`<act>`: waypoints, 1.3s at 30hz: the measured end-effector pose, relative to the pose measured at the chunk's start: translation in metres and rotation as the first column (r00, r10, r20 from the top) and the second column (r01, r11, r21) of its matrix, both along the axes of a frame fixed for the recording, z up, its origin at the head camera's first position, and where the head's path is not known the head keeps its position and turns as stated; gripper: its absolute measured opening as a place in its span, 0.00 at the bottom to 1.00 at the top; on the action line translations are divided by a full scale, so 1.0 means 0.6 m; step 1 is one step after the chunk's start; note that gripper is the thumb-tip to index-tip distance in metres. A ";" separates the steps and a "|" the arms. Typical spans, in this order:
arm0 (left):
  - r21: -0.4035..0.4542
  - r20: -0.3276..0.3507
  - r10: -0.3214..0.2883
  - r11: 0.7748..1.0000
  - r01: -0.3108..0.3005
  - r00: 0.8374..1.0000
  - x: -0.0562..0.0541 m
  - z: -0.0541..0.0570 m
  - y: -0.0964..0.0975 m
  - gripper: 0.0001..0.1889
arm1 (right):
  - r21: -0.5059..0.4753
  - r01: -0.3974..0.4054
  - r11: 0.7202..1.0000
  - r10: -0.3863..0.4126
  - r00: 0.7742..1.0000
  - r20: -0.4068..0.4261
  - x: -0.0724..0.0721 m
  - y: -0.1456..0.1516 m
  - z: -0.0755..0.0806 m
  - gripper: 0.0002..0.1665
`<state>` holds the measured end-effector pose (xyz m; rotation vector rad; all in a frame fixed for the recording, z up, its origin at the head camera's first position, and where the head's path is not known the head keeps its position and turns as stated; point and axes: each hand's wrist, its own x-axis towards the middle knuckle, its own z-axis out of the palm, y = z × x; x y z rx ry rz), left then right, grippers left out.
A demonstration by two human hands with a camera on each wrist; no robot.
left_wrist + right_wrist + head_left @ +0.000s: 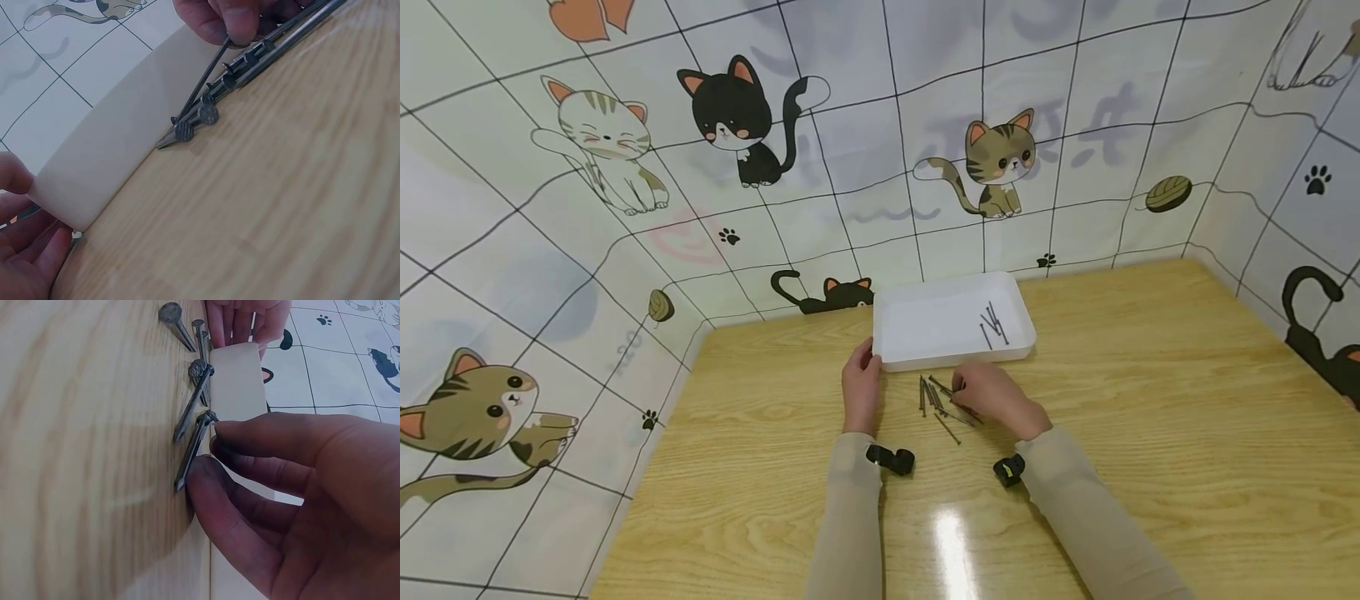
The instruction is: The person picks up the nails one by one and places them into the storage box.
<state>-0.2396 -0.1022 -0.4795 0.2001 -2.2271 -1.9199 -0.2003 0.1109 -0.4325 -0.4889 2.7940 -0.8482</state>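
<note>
Thumb and bent fingers of the left hand [861, 387] at the near left corner of a white tray [917, 321], mid-frame; just right, in close contact with a nail [192, 450] on the table, the curled right hand [996, 396], thumb and forefinger slightly apart, firm pinch or mere touch impossible to tell. Probably best pinched at mid-shank and drawn clear of neighbours, with the tray kept steady. In the right wrist view, long axis aslant, head near centre by the tray wall, tip toward lower left. Around it, loose nails [922, 396] on the wooden table [760, 417]; inside the tray, at right, more nails [996, 323]; beyond, across the upper frame, a cat-print wall covering [857, 150].
</note>
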 end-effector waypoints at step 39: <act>-0.008 -0.015 0.003 1.000 -0.003 1.000 -0.002 0.000 0.000 0.21 | -0.463 0.189 0.866 -0.259 0.962 -0.090 -0.022 0.036 0.012 0.15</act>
